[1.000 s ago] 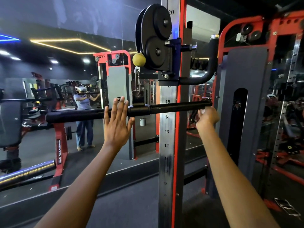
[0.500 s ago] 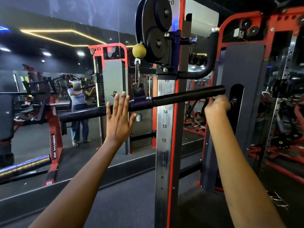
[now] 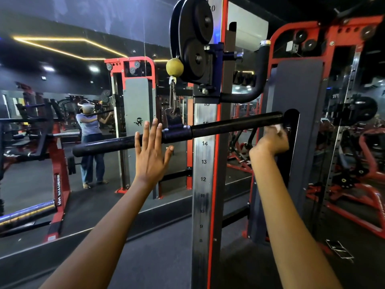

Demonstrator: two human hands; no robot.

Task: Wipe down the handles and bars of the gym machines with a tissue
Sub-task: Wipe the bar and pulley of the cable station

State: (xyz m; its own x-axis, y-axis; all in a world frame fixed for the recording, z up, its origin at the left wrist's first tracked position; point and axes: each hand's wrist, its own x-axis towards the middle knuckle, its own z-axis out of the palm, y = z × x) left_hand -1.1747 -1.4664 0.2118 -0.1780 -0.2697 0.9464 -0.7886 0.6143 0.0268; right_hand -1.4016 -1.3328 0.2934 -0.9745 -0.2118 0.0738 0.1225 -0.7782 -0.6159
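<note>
A long black cable bar (image 3: 233,124) hangs from a chain clip (image 3: 173,101) under a yellow ball (image 3: 174,67), its right end tilted higher than its left. My left hand (image 3: 153,152) is spread flat with straight fingers against the bar just left of its centre collar. Just below the bar's right end, my right hand (image 3: 270,140) is curled around a white tissue (image 3: 278,128), only a corner of which shows.
A steel upright with numbered holes (image 3: 205,178) stands between my arms, with black pulley wheels (image 3: 192,34) and a curved black padded handle (image 3: 257,80) above. A grey weight-stack cover (image 3: 302,122) is behind my right hand. A mirror on the left reflects a person (image 3: 90,140).
The bar has swung from level to tilted, its right end rising. My right hand has followed that end up and outward, and the tissue now shows. My left hand stays flat on the bar.
</note>
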